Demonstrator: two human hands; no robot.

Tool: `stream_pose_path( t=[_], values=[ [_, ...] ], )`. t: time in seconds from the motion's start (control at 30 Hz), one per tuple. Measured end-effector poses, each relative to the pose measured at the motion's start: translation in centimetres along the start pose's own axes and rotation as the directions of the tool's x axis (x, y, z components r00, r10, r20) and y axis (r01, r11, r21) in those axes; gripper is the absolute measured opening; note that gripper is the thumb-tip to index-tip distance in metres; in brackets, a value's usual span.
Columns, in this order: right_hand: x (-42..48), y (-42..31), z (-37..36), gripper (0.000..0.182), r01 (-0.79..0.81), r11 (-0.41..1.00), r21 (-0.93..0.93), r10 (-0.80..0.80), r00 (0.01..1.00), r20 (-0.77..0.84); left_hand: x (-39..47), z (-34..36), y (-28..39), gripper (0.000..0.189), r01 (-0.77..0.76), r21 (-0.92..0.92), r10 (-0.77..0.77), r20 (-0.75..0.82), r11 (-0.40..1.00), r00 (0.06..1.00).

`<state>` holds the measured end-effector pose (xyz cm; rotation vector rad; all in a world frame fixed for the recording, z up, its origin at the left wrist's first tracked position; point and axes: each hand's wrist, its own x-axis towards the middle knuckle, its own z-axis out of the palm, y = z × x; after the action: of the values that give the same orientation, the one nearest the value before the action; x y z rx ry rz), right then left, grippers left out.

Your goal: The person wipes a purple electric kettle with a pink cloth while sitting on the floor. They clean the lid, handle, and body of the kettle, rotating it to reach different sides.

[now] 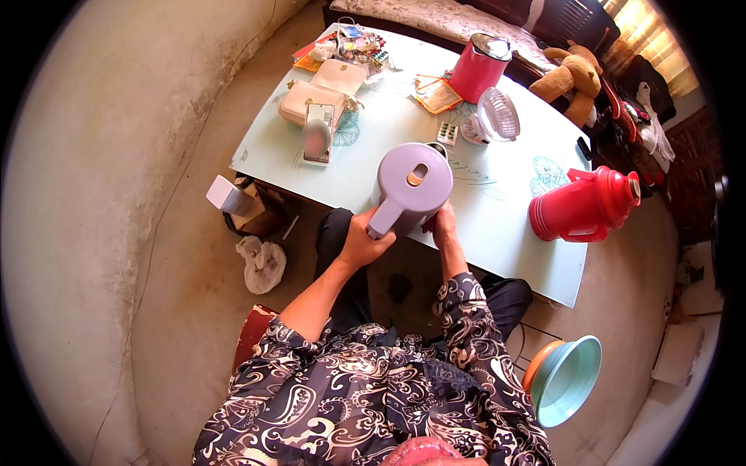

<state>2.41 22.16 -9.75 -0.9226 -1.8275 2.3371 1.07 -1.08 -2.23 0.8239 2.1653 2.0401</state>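
A lilac electric kettle [415,177], its lid closed, is in front of me at the near edge of the glass-topped table [495,239]. My left hand [364,239] grips its handle, which points towards me. Low against the kettle's right side is my right hand [441,224], its fingers partly hidden by the kettle body. Beyond the kettle, a blister pack of capsules [447,133] lies beside a small clear-bladed fan [498,115]. A smartphone [318,134] leans on a beige handbag [312,102] at the left.
A red thermos flask [583,204] stands at the table's right side, and a pink-red kettle [479,69] at the back. Small items and packets [361,46] are heaped at the far left corner. On the floor are a white plastic bag [262,265] and, at right, a turquoise basin [566,381].
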Motion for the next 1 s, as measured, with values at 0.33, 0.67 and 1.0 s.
stream_pose_path(
  t=[0.33,0.67,1.0],
  values=[
    [-8.6,-2.4,3.1,0.044,0.398,0.91,0.113,-0.38,0.912,-0.155,0.3,0.3,0.2,0.032,0.029,0.002,-0.029,-0.006,1.0,1.0],
    [0.6,-3.0,0.2,0.059,0.088,0.996,0.018,-0.088,0.996,0.01,0.1,0.8,0.1,0.03,0.036,-0.033,-0.037,-0.019,0.999,0.999],
    [-7.6,-0.6,2.5,0.04,0.31,0.942,0.129,-0.287,0.943,-0.17,0.2,3.5,1.5,0.016,0.026,-0.01,-0.027,-0.159,1.0,0.987]
  ],
)
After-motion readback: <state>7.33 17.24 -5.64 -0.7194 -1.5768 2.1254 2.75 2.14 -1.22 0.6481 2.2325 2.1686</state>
